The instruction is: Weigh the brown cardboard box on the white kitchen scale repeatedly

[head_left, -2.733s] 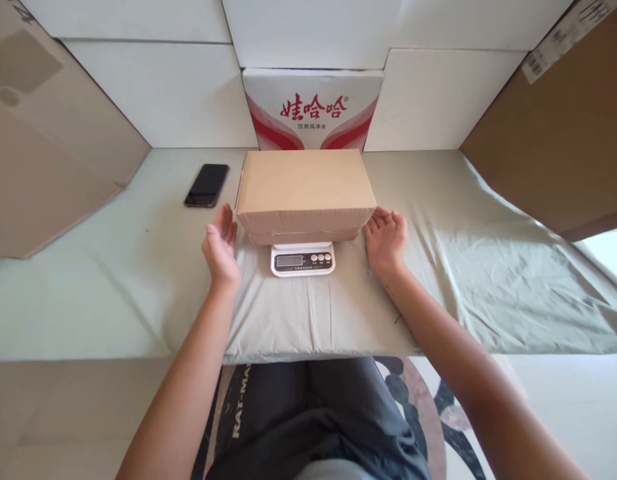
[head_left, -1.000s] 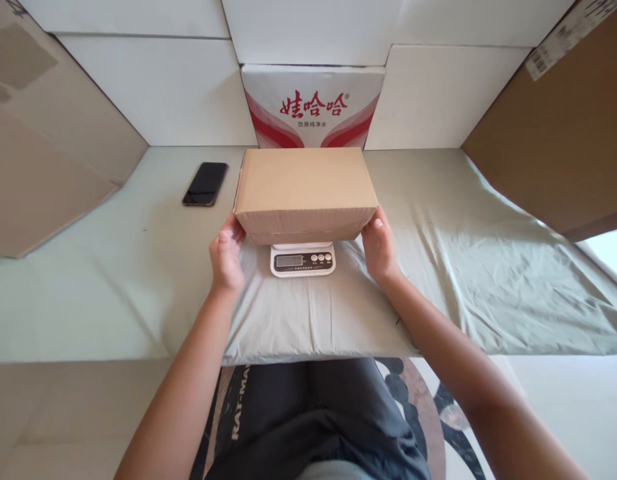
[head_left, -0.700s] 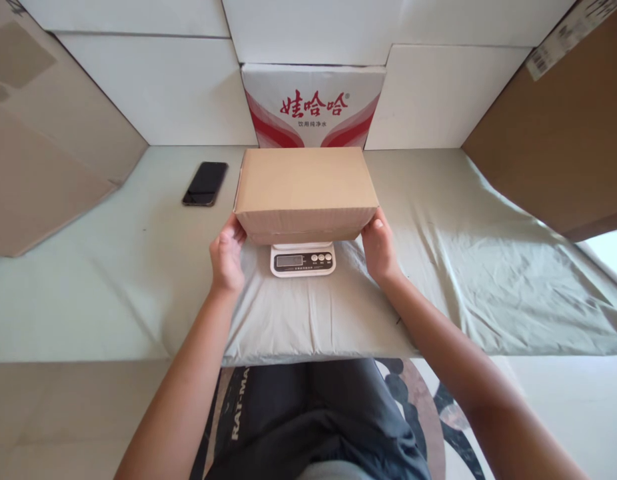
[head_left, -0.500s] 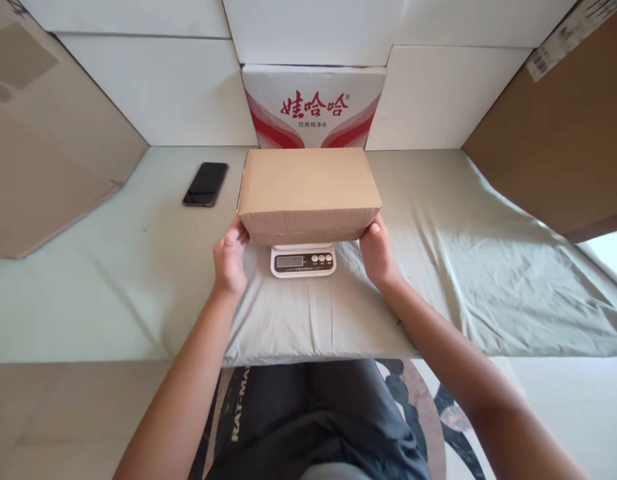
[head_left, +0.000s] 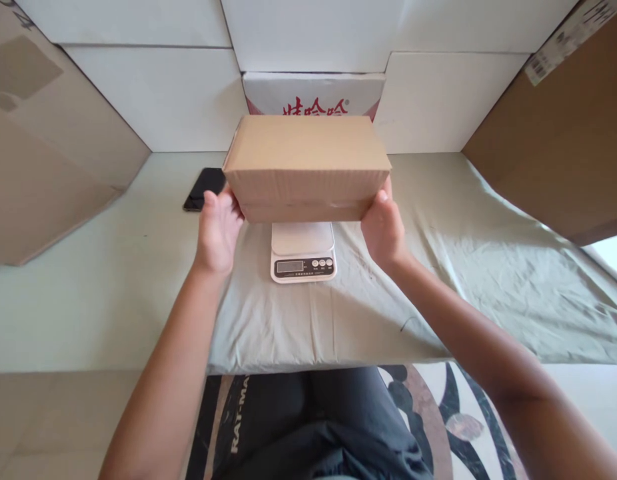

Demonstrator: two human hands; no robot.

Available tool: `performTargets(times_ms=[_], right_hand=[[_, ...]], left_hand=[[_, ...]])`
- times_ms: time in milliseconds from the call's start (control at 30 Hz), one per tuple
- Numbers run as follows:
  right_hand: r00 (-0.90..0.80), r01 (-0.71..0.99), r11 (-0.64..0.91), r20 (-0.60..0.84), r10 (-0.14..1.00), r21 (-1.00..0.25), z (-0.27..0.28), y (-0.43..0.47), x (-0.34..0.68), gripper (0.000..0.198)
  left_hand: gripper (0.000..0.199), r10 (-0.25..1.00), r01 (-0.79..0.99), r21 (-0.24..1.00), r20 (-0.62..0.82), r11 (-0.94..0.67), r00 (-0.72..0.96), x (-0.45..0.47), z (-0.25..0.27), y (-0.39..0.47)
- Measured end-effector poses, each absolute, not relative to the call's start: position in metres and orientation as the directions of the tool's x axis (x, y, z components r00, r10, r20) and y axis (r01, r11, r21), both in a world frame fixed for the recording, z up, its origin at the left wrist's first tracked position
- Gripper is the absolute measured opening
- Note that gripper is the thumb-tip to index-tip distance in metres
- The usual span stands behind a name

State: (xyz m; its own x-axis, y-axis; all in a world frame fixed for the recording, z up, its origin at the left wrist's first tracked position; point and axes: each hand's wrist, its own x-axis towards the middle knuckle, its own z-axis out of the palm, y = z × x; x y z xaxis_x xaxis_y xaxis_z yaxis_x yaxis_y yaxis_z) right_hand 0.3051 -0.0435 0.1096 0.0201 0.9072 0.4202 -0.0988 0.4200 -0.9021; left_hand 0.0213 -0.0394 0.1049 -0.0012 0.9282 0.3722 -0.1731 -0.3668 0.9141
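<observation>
Holds a cardboard box between left hand at eight o'clock and right hand at four, above a scale.

Far wht box = red 娃哈哈 + ®, lower part hidden; L carton = "4" nr far corner; R carton = label w/ barcode, scrawl illeg.; near dk trousers = "RAT-MA", rest hidden; ctr scale print too sm.

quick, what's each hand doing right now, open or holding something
Left hand: holding the cardboard box at its left end, thumb off it.
Right hand: holding the same box at its right end.
</observation>
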Motion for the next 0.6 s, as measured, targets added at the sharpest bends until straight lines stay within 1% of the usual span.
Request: performTargets(times_ms=[67, 133, 267, 300, 433, 533, 600], right_hand=[[0.034, -0.104, 0.448, 0.447, 0.894, -0.888, 0.11, -0.016, 0.303, 0.089], [0.035, -0.153, 0.452, 0.453, 0.891, -0.879, 0.098, 0.016, 0.301, 0.092], [0.108, -0.187, 0.382, 0.367, 0.924, -0.905, 0.058, 0.072, 0.299, 0.114], [0.123, -0.212, 0.368, 0.349, 0.929, -0.905, 0.048, 0.082, 0.298, 0.115], [0.141, -0.26, 0.354, 0.328, 0.934, -0.898, 0.022, 0.098, 0.297, 0.094], [0.141, -0.283, 0.355, 0.327, 0.934, -0.891, 0.017, 0.098, 0.299, 0.088], [0.127, -0.305, 0.351, 0.327, 0.936, -0.885, 0.016, 0.097, 0.301, 0.081]], left_hand=[[0.09, 0.92, -0.181, 0.906, 0.392, -0.384, 0.012, 0.019, 0.104, -0.012], [0.092, 0.924, -0.198, 0.904, 0.381, -0.378, -0.025, 0.021, 0.092, 0.019], [0.086, 0.948, -0.267, 0.911, 0.287, -0.315, -0.137, 0.031, 0.048, 0.075], [0.088, 0.95, -0.291, 0.907, 0.266, -0.305, -0.165, 0.033, 0.037, 0.085], [0.089, 0.95, -0.34, 0.894, 0.228, -0.292, -0.214, 0.038, 0.008, 0.102], [0.084, 0.952, -0.35, 0.893, 0.217, -0.283, -0.216, 0.035, 0.001, 0.105], [0.082, 0.956, -0.346, 0.898, 0.211, -0.273, -0.204, 0.033, -0.001, 0.107]])
